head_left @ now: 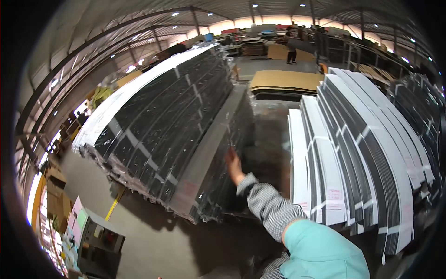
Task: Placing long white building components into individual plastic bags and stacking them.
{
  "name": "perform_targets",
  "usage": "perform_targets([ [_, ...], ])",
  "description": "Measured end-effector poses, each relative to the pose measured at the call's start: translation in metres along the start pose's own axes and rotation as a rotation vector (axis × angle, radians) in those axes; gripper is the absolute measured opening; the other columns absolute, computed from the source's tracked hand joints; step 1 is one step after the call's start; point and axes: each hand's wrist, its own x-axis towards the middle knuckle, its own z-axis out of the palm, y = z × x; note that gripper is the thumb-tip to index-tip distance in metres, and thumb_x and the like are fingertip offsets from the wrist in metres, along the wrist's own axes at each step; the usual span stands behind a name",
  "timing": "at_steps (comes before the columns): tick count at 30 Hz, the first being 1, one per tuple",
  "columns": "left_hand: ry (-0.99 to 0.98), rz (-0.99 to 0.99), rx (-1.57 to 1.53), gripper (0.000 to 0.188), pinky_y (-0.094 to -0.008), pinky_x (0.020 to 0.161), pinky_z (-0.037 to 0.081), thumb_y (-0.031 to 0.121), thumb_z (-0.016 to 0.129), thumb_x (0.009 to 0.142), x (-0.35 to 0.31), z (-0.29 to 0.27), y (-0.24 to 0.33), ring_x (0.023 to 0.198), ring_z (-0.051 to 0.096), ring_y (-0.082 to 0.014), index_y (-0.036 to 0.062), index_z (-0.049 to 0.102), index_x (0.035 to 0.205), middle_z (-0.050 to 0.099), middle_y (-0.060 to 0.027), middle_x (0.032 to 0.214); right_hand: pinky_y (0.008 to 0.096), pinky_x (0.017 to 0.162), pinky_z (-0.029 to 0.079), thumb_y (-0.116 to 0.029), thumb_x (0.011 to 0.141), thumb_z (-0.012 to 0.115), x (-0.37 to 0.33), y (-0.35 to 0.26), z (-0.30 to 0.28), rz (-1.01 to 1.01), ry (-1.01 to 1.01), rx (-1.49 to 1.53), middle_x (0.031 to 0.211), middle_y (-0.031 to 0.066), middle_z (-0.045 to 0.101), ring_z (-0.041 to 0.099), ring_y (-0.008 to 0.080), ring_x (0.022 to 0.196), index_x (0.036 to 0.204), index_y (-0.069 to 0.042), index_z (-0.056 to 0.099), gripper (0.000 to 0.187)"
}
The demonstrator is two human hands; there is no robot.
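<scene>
My right hand (234,166) reaches forward, fingers stretched out and nothing held. It is at the side of a long stack of dark bundles (158,116) wrapped in clear film, near its lower step. Whether the palm touches the film I cannot tell; the fingers are slightly blurred. Pale strapping bands cross the bundles, and a white sheet (153,81) covers the top. A teal sleeve (320,246) and a checked cuff (274,204) cover my right arm. Only a small skin-coloured tip, perhaps of my left hand (159,277), shows at the bottom edge.
Strapped white and dark-grey bundles (362,153) stand in stepped rows to the right, across a narrow gap. Brown boards (288,81) lie stacked ahead. A person (291,46) stands farther off. A dark box-like stand (100,246) is on the floor at lower left.
</scene>
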Motion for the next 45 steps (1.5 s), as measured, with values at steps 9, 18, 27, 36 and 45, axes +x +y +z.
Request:
perform_targets([
  [9,-0.360,0.456,0.245,0.042,-0.0338,0.083,0.050,0.023,0.048,0.103,-0.042,-0.007,-0.002,0.068,0.057,-0.0164,0.0007,0.049,0.068,0.058,-0.0083,0.069,0.0408,0.099,0.048,-0.003,0.083,0.070,-0.256,-0.308,-0.239,-0.566,-0.029,-0.529,0.121,0.0132,0.064,0.059,0.0317,0.115,0.103,-0.003,0.070,0.020],
  [18,-0.649,0.079,-0.455,0.033,-0.0179,0.045,0.031,0.019,0.058,0.100,-0.129,-0.040,0.024,0.052,0.041,-0.0017,-0.0002,0.054,0.128,0.067,-0.0084,0.089,0.0520,0.109,0.034,-0.021,0.082,0.072,-0.428,-0.565,-0.436,-0.627,0.606,-1.505,0.138,0.0214,0.052,0.042,0.0429,0.134,0.128,-0.002,0.058,0.052],
  [27,-0.885,-0.164,-0.805,0.031,-0.0185,0.048,0.032,0.013,0.060,0.100,-0.226,0.032,0.110,0.055,0.042,-0.0025,0.0012,0.054,0.128,0.066,-0.0079,0.097,0.0656,0.103,0.033,-0.059,0.077,0.070,-0.399,-0.545,-0.496,0.032,0.338,-1.682,0.160,0.0204,0.027,0.032,0.0455,0.141,0.147,-0.013,0.045,0.087],
  [36,-0.873,-0.381,-0.947,0.037,-0.0215,0.053,0.036,0.014,0.060,0.101,-0.271,0.050,0.130,0.056,0.044,-0.0042,0.0018,0.049,0.134,0.064,-0.0069,0.103,0.0494,0.106,0.035,-0.032,0.083,0.075,-0.547,-0.586,-0.457,-0.484,0.092,-1.407,0.140,0.0172,0.054,0.049,0.0360,0.128,0.126,-0.003,0.061,0.054],
  [45,-1.043,-0.322,-0.739,0.032,-0.0241,0.062,0.052,0.021,0.059,0.101,-0.349,0.041,0.147,0.068,0.065,-0.0153,0.0008,0.053,0.125,0.067,-0.0146,0.101,0.0317,0.071,0.047,-0.010,0.087,0.075,-0.578,-0.573,-0.470,-0.694,0.040,-0.618,0.086,0.0066,0.063,0.058,0.0203,0.081,0.092,-0.003,0.066,0.012],
])
